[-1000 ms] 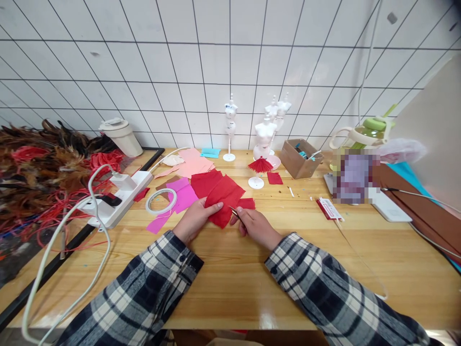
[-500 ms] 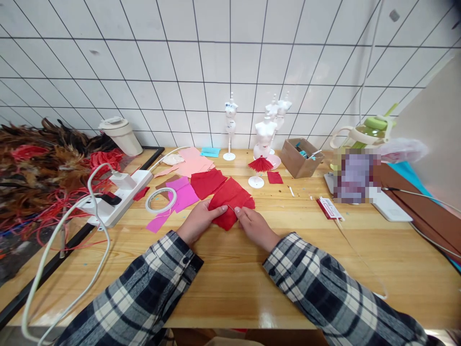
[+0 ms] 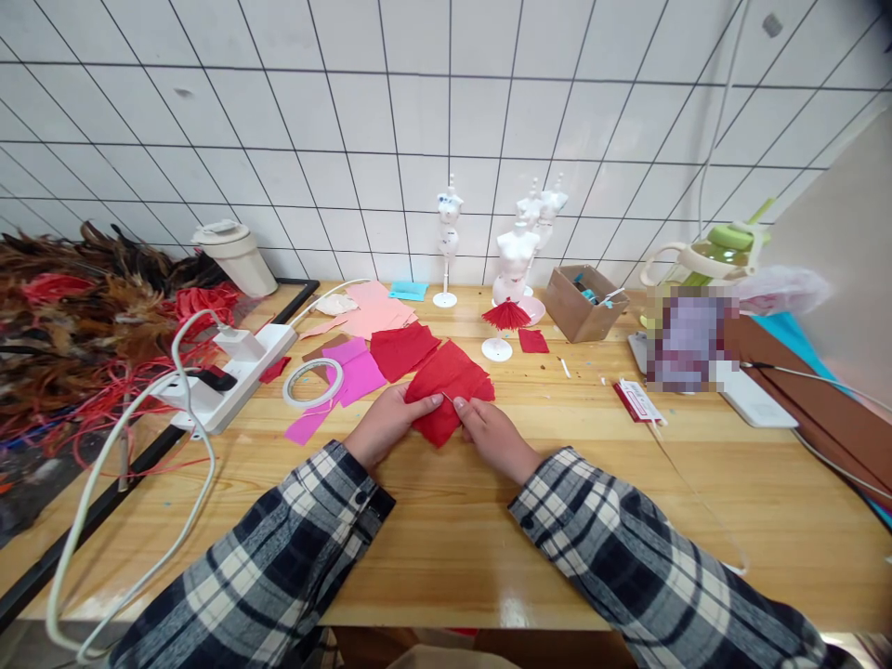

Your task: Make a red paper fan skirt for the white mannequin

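A red piece of fabric is pinched between both hands above the wooden table. My left hand grips its left side, thumb lying on top. On the right, my right hand pinches the cloth between thumb and fingers. A thin pale strip runs between the two thumbtips; I cannot tell what it is. Just behind lies another red fabric piece, beside magenta pieces and a roll of white tape. A small mannequin with a fringed red skirt stands beyond.
At left are a white power strip with looping cables and a heap of brown feathers. A cardboard box and more small mannequins stand near the wall. On the right are a red-and-white packet and a green-lidded bottle.
The view has tilted very slightly. Both hands keep their hold on the red fabric, with hardly any visible movement.
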Demonstrator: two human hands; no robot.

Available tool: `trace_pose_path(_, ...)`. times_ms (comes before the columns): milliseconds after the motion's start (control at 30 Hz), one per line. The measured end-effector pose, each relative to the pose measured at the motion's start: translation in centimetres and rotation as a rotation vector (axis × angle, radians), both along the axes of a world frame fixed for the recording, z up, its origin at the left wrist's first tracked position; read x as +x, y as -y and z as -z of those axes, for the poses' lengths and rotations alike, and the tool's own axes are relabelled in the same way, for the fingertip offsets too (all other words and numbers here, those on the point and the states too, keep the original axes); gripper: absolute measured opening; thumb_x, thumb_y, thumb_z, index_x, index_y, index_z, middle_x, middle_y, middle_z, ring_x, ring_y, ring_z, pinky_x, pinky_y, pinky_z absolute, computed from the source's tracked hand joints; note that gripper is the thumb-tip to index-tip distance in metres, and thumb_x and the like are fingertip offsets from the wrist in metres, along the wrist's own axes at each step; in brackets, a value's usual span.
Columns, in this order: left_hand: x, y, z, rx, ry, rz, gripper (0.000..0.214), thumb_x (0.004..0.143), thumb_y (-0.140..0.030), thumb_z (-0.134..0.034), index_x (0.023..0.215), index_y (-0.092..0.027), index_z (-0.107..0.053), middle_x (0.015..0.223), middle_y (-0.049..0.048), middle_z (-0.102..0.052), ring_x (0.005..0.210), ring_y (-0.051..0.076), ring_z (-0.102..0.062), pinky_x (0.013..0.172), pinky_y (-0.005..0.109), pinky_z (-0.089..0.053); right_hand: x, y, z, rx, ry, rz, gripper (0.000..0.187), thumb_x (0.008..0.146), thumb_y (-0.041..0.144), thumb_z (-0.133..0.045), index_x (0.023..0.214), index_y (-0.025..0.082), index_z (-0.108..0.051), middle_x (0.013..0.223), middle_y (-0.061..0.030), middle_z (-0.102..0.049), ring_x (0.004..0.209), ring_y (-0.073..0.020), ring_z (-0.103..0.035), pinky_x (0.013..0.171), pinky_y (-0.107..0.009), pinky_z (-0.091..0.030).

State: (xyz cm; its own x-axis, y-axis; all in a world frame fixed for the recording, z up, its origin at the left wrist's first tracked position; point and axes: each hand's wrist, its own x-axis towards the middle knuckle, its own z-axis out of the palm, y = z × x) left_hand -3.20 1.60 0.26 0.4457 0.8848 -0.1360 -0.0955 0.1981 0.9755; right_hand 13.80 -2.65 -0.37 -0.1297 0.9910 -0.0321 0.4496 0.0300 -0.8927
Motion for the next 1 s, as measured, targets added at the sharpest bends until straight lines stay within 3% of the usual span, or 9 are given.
trace_pose_path(333,-0.08,0.1,-0.1,-0.058,0.011,0.009,0.042,0.069,-0.037,-0.077,0.103,-0.012,-0.069,0.099,0.0119,-0.074,0.085,0.025,-0.068,0.082,0.037,-0.051,0.08,-0.08,0.02,0.021,0.044,-0.006,0.043,0.096,0.044,-0.032,0.061,0.022,-0.042,0.06,0.0003,-0.052,0.058,-0.0143,-0.047,0.059,-0.027,-0.034)
trace_pose_path(600,-0.13,-0.11,0.06,-0.037,-0.004,-0.006,0.042,0.067,-0.038,-0.078,0.1,-0.013,-0.07,0.095,0.0107,-0.074,0.081,0.025,-0.068,0.077,0.036,-0.051,0.05,0.07,0.35,0.017,-0.016,-0.017,0.048,0.094,0.055,-0.028,0.061,0.022,-0.041,0.059,0.0008,-0.05,0.059,-0.0148,-0.047,0.06,-0.027,-0.035)
trace_pose_path(1000,0.07,0.1,-0.18,-0.058,-0.042,0.026,0.035,0.068,-0.037,-0.077,0.093,-0.012,-0.072,0.087,0.0088,-0.074,0.078,0.022,-0.066,0.076,0.033,-0.05,-0.02,0.05,0.19,0.019,0.007,-0.017,0.044,0.095,0.049,-0.029,0.062,0.022,-0.04,0.062,0.0008,-0.05,0.059,-0.0139,-0.044,0.06,-0.027,-0.033)
